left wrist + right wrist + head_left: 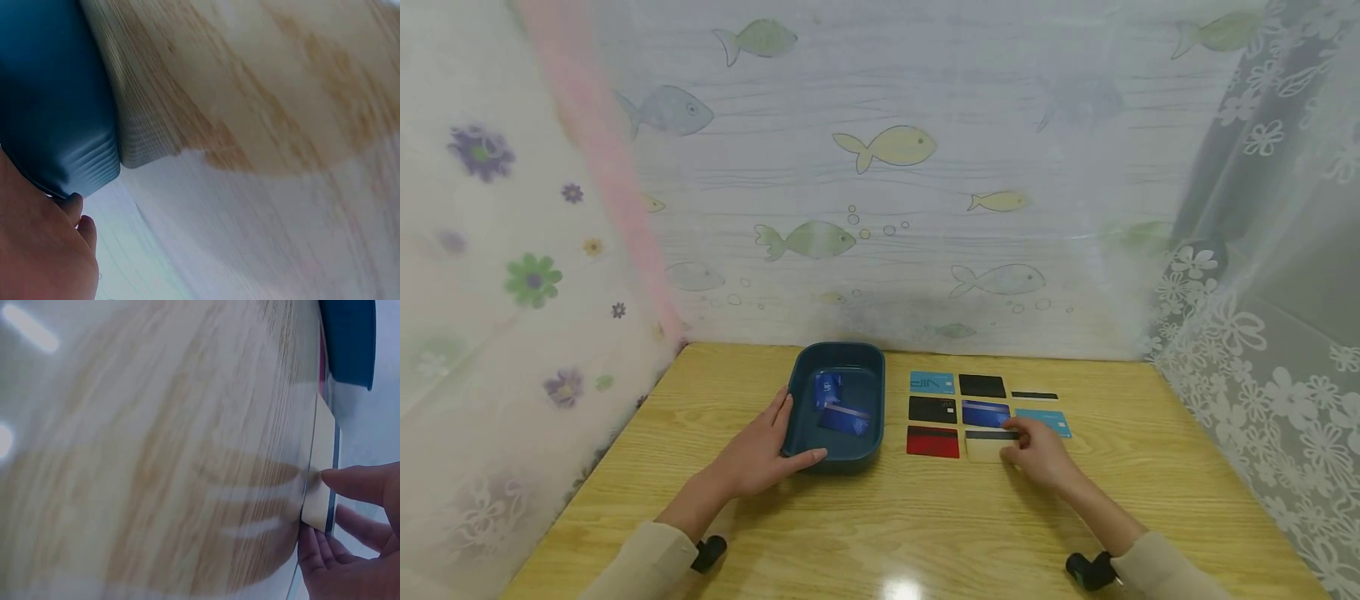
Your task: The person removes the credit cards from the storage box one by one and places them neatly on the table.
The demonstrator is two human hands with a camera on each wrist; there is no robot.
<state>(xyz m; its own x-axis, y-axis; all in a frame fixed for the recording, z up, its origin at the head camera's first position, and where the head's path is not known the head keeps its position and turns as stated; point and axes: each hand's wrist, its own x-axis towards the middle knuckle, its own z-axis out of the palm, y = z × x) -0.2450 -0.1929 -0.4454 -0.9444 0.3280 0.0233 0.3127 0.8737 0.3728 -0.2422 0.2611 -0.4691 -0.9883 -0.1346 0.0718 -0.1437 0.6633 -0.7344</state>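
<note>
My right hand (1039, 452) pinches a cream card with a dark stripe (987, 447) by its right end. In the right wrist view the thumb lies on the face of this card (320, 456), with fingers at its edge. My left hand (760, 454) rests against a dark blue-green plastic tray (877, 417), fingers stretched along its left side and thumb over the near corner. Inside the tray lie two blue cards, one (827, 390) partly beneath the other (846, 419). From the left wrist, the tray's outer wall (62, 100) shows beside the left hand (44, 244).
Right of the tray lie rows of cards: light blue VIP (932, 382), black (982, 386), a dark stripe (1034, 395), black VIP (932, 409), blue (986, 413), light blue (1054, 422) and red (932, 442). Fish-print curtain (895, 208) stands behind the wooden table (880, 533).
</note>
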